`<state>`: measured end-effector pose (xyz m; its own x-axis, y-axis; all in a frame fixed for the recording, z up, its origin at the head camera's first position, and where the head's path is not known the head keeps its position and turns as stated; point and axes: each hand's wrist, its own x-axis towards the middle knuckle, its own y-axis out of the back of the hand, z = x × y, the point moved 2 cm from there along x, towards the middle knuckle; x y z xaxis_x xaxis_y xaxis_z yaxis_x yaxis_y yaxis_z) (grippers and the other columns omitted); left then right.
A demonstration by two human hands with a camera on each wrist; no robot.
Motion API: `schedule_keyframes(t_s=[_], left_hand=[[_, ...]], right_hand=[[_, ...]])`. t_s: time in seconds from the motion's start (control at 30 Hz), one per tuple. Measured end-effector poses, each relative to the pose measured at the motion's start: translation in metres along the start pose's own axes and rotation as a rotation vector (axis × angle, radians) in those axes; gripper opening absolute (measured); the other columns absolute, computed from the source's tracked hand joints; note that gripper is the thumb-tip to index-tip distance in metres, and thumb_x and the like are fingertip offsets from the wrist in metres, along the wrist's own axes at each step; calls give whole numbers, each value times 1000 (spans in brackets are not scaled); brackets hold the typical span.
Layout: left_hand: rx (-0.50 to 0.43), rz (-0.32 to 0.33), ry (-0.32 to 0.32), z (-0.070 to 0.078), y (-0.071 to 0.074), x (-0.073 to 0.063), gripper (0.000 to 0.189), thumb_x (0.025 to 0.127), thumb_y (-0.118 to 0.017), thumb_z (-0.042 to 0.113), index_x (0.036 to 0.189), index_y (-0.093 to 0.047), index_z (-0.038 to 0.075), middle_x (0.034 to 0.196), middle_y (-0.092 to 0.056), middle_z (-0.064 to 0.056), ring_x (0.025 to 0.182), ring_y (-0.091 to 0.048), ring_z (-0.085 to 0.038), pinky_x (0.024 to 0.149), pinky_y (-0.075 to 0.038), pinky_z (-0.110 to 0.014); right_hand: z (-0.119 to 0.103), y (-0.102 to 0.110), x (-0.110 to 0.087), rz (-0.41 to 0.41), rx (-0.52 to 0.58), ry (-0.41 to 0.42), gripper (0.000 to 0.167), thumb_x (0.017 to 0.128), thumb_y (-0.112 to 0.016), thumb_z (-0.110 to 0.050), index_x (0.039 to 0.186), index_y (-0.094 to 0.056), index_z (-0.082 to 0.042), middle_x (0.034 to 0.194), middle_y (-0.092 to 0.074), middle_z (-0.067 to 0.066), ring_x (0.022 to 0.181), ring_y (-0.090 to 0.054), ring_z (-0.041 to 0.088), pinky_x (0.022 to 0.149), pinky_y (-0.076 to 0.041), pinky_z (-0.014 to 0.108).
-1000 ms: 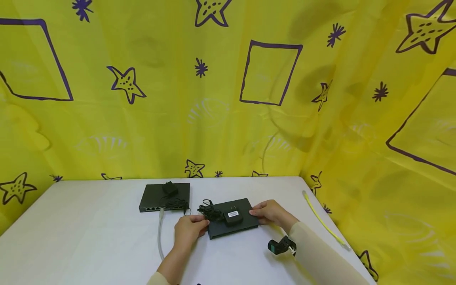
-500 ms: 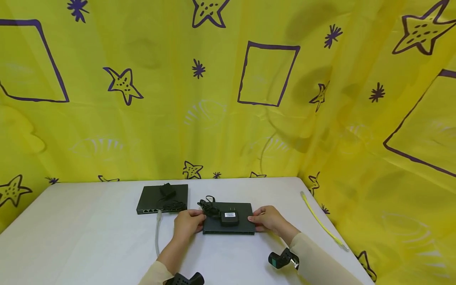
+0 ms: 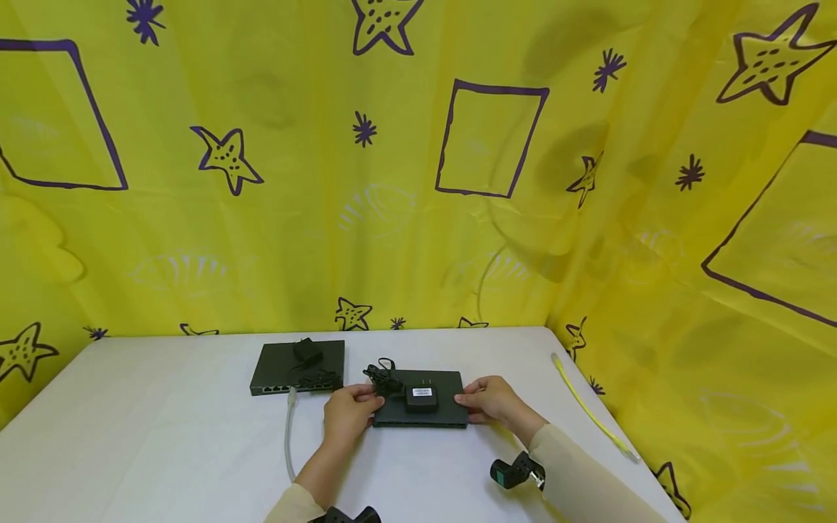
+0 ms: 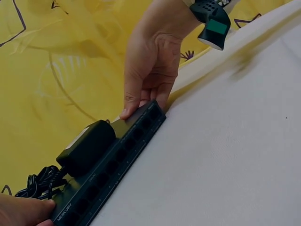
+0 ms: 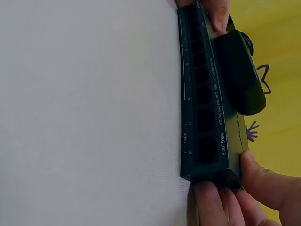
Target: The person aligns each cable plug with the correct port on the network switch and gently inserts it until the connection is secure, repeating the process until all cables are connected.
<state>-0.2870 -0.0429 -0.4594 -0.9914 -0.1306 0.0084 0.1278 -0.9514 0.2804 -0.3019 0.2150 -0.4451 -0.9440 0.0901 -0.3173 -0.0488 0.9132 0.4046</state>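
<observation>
A black Ethernet switch (image 3: 453,408) with a row of ports along its front is between my two hands on the white table. My left hand (image 3: 346,415) grips its left end, thumb on top. At the right end, my right hand (image 3: 498,399) pinches the case, with the thumb (image 5: 263,179) above and fingers below. A black power adapter (image 3: 421,398) lies on top of the switch, prongs pointing to the back. Its bundled black cord (image 3: 382,377) sits beside it, near my left thumb. In the right wrist view, lettering on the port side (image 5: 202,94) reads "Ethernet PoE Switch".
Behind and left stands a second black switch (image 3: 271,363) with another adapter (image 3: 307,352) on it. A grey network cable (image 3: 288,439) runs from its front. A yellow cable (image 3: 591,408) lies along the table's right edge. Yellow patterned curtain (image 3: 294,240) closes off the back and right.
The switch has turned from a slant to lie square, its front facing me. Both hands have kept hold of its ends, and in the last half second they have barely moved.
</observation>
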Motion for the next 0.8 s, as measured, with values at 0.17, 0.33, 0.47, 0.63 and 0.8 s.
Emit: schedule_keyframes(t_s=[0.17, 0.33, 0.47, 0.63, 0.8], left_hand=[[5, 18, 9, -1, -5, 5, 26, 79, -77, 4, 102, -73, -7, 88, -74, -16, 68, -68, -15, 55, -59, -29], [-18, 27, 9, -2, -6, 9, 25, 78, -77, 2, 101, -73, -7, 86, -74, -16, 67, -67, -13, 54, -59, -29], [-40, 19, 15, -3, -5, 10, 26, 78, -77, 1, 102, -72, -9, 87, -74, -17, 70, -68, -15, 56, -60, -31], [-41, 5, 15, -4, -6, 8, 27, 80, -76, 1, 104, -71, -9, 89, -74, -18, 73, -69, -16, 58, -60, -31], [-49, 10, 13, -3, -8, 9, 26, 79, -76, 0, 103, -72, -8, 87, -74, -17, 70, -68, -15, 57, -60, -31]], right_hand=[[-3, 1, 5, 26, 3, -13, 26, 84, -77, -4, 102, -63, 9, 88, -64, 12, 73, -62, 15, 64, -61, 31], [-5, 1, 10, 16, 29, -21, 27, 84, -76, -3, 104, -63, 10, 89, -66, 13, 73, -63, 15, 67, -61, 33], [-6, 0, 12, 2, 41, -28, 27, 85, -75, -3, 105, -63, 10, 89, -65, 12, 74, -62, 16, 68, -61, 33], [-7, 2, 13, -3, 19, -39, 24, 86, -74, -2, 104, -63, 10, 90, -64, 12, 75, -62, 17, 68, -61, 33], [-10, 4, 14, 7, -3, -21, 23, 85, -75, -1, 102, -64, 9, 89, -62, 12, 74, -61, 17, 65, -61, 32]])
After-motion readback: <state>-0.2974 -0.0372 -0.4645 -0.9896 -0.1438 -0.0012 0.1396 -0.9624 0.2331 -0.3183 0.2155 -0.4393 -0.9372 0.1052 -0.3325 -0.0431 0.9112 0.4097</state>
